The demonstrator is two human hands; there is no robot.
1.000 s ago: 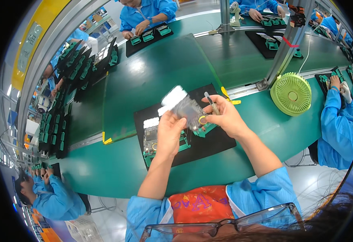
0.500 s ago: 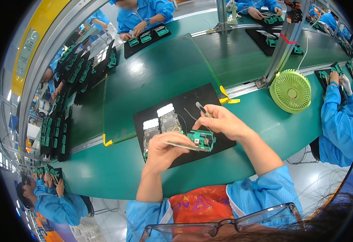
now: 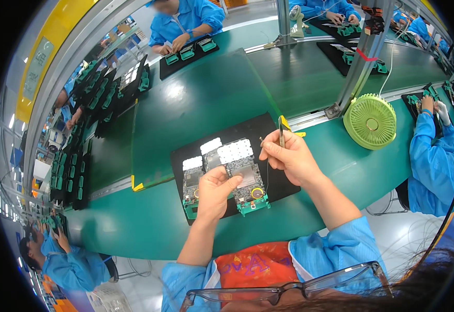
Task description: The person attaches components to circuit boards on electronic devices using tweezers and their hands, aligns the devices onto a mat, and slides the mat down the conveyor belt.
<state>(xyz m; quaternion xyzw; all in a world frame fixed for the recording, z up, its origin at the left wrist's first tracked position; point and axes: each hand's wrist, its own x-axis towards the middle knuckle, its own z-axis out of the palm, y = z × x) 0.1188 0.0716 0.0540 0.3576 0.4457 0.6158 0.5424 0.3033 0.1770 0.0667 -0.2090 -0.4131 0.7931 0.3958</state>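
My left hand (image 3: 217,193) grips the left edge of a circuit board (image 3: 246,178), thumb over its top face. The board faces up, with a white patch at its far end, a round yellow-rimmed part and a green plastic bracket (image 3: 254,206) at its near end. My right hand (image 3: 291,157), just right of the board, is closed around tweezers (image 3: 281,128) that point upward. A thin dark cable (image 3: 267,179) hangs from its fingertips toward the board. Two similar boards, one a grey board (image 3: 190,179), lie to the left, partly hidden by my left hand and the held board.
Beneath the boards lies a black mat (image 3: 261,124) on the green table (image 3: 133,223). A green fan (image 3: 370,122) stands at the right, beside a metal post (image 3: 359,67). Yellow tape (image 3: 138,184) marks the table. Co-workers sit around with mats of similar parts.
The board in my left hand has turned from nearly edge-on to face-up. My right hand has moved slightly right and turned, with the tweezers now more upright.
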